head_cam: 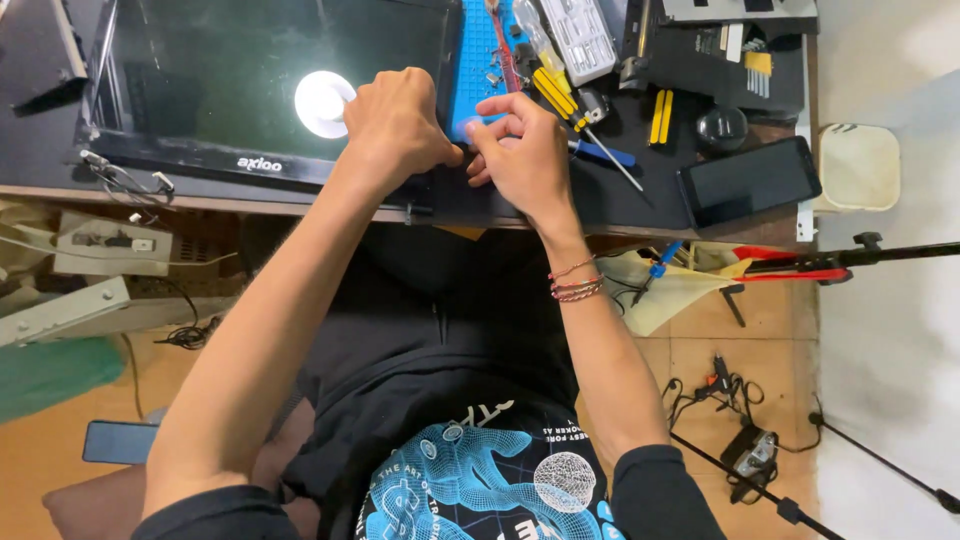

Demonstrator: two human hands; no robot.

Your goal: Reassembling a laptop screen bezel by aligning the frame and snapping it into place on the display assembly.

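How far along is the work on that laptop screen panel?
Early to middle. Done: tools are laid out, including the blue mat and yellow-handled screwdrivers. In hand: the left hand and right hand pinch at the laptop screen panel's corner. Left: the panel looks whole, bezel on; no removed parts are visible.

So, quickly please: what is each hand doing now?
Left hand: closed into a fist at the laptop corner; contents cannot be told.
Right hand: fingers pinched beside it; contents cannot be told.
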